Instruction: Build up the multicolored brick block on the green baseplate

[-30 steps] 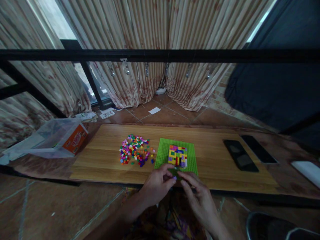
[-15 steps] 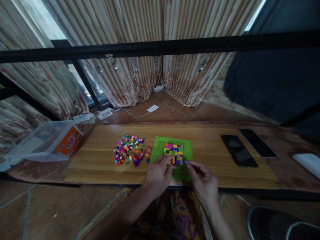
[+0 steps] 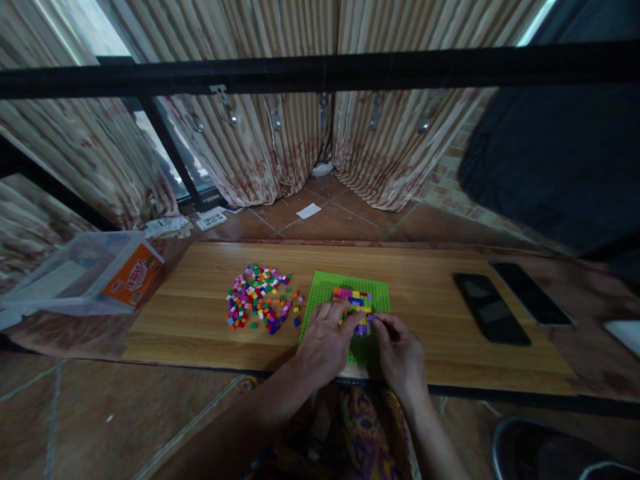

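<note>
A green studded baseplate [image 3: 376,285] lies on the wooden board, with a patch of small multicoloured toy bricks [image 3: 361,303] built up on it. My left hand [image 3: 324,339] rests over the left part of the patch, fingers and thumb apart and touching the bricks; it hides that side. At the patch's right edge, my right hand [image 3: 404,353] pinches a small purple brick [image 3: 371,319] between thumb and forefinger. The brick is at or against the patch; whether it is seated I cannot tell. Loose bricks [image 3: 257,293] in many colours lie scattered left of the baseplate.
A clear plastic box [image 3: 75,273] with an orange label stands at the left. Two dark phones [image 3: 490,308] lie at the right, near a white object [image 3: 625,339] at the edge. A black rail [image 3: 320,73] crosses in front of the curtains.
My right hand has brought the purple brick left to the patch's right edge. My left hand has shifted farther over the bricks. The camera view has moved slightly.
</note>
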`<state>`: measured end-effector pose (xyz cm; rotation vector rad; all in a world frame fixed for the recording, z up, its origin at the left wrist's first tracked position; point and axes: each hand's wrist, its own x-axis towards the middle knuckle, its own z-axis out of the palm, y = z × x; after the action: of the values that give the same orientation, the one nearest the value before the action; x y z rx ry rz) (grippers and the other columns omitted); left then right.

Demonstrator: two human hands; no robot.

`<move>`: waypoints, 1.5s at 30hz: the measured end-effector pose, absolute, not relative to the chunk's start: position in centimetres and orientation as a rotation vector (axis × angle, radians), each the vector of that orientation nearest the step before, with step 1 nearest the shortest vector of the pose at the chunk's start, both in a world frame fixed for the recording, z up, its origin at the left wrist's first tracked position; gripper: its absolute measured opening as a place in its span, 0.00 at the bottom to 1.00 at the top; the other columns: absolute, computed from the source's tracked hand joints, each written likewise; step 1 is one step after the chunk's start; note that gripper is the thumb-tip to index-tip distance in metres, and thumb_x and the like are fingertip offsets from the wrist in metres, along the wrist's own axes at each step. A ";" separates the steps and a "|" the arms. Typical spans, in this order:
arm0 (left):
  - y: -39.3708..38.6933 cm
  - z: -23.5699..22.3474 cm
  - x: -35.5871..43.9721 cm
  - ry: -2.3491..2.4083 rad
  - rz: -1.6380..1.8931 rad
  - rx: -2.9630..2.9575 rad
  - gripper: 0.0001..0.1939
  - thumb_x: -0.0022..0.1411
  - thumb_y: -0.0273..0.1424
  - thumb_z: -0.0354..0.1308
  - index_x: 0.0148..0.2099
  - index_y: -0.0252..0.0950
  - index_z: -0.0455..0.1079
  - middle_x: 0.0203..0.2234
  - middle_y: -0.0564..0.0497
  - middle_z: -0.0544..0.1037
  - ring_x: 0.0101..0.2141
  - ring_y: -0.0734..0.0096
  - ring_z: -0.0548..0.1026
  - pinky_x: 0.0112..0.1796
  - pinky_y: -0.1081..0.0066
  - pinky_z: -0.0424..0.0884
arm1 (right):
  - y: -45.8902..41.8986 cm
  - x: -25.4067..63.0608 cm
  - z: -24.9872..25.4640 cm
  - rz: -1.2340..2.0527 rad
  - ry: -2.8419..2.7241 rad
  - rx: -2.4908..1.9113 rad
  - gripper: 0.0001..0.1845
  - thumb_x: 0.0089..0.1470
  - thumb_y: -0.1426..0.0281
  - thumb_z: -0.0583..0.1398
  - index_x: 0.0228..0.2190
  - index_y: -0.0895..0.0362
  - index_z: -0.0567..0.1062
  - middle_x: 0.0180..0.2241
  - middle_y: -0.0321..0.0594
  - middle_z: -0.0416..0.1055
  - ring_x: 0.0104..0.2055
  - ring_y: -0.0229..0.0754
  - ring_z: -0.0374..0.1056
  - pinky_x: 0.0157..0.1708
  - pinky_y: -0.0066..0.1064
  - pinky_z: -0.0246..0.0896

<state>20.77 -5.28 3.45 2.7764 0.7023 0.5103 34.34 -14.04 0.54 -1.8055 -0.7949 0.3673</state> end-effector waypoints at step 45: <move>-5.2 2.7 20.5 0.642 0.521 2.805 0.21 0.66 0.26 0.48 0.60 0.39 0.63 0.55 0.45 0.67 0.55 0.59 0.63 0.54 0.59 0.66 | -13.5 36.7 1.7 0.078 -1.503 -1.912 0.17 0.63 0.62 0.52 0.40 0.54 0.78 0.36 0.44 0.76 0.37 0.45 0.72 0.39 0.36 0.68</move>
<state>20.50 -5.20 2.72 2.8048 0.6416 0.5214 36.68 -13.55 1.70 -1.9122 -1.5025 0.0777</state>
